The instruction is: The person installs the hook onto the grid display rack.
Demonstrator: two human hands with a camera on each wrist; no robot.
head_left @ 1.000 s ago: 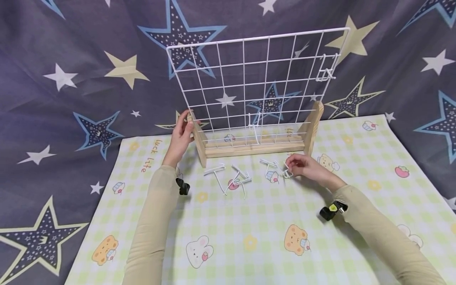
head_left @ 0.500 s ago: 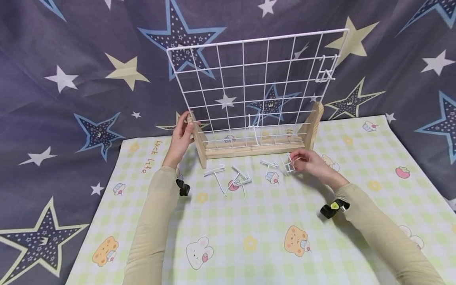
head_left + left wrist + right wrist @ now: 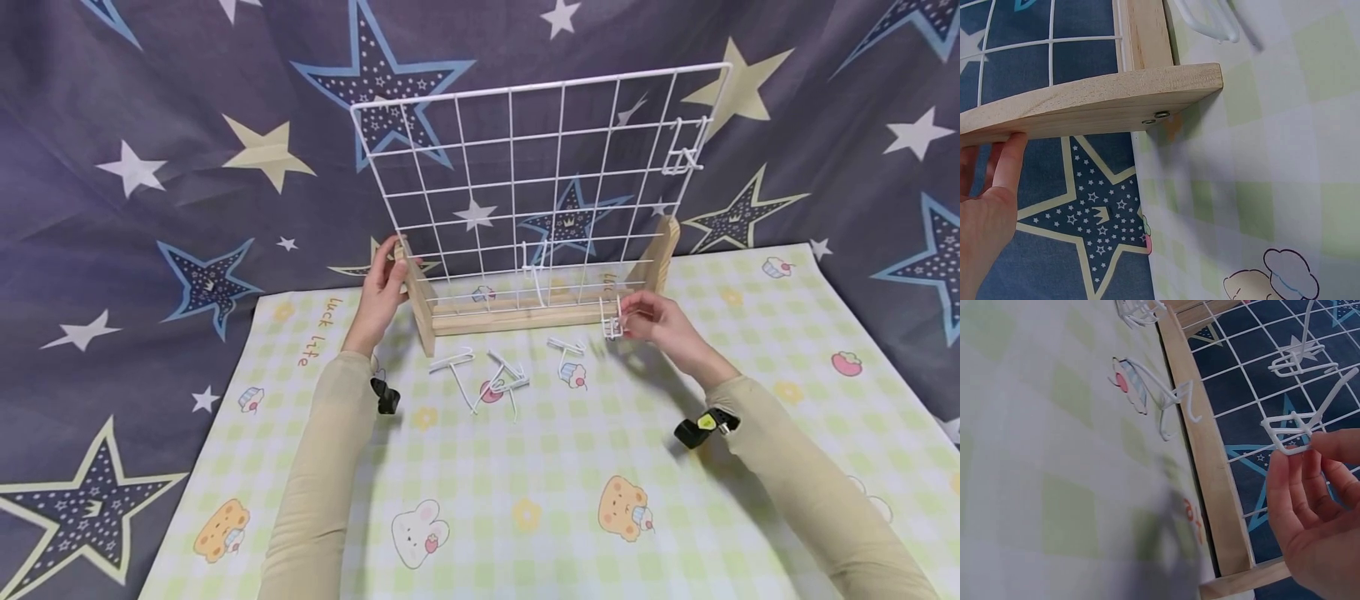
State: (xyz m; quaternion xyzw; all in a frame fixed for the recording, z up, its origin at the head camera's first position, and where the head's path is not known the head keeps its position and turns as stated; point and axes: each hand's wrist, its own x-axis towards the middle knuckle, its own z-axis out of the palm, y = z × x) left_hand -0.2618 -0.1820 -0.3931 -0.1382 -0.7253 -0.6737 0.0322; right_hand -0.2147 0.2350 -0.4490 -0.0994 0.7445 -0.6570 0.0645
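Note:
A white wire grid rack (image 3: 540, 87) stands upright on a wooden base (image 3: 517, 319) with two wooden side panels. My left hand (image 3: 379, 296) grips the left side panel (image 3: 417, 298), its thumb on the near face. In the left wrist view, fingertips (image 3: 1012, 156) press against that panel's outer face. Between thumb and fingers, my right hand (image 3: 663, 329) pinches a white wire hook (image 3: 1334, 395) by its small frame, its prong sticking out. In the head view the held hook overlaps the front edge of the base, near the right side panel (image 3: 662, 254).
Several loose white hooks (image 3: 462, 385) lie on the checked tablecloth (image 3: 525, 450) before the rack, one hook (image 3: 564, 345) closest to the right hand. One hook (image 3: 682, 160) hangs at the grid's upper right, another hook (image 3: 538, 283) low in the middle. A starry curtain (image 3: 195, 117) hangs behind.
My right hand has lifted the hook from the tablecloth and brought it up and slightly right, toward the rack's base. The left hand keeps its grip on the panel.

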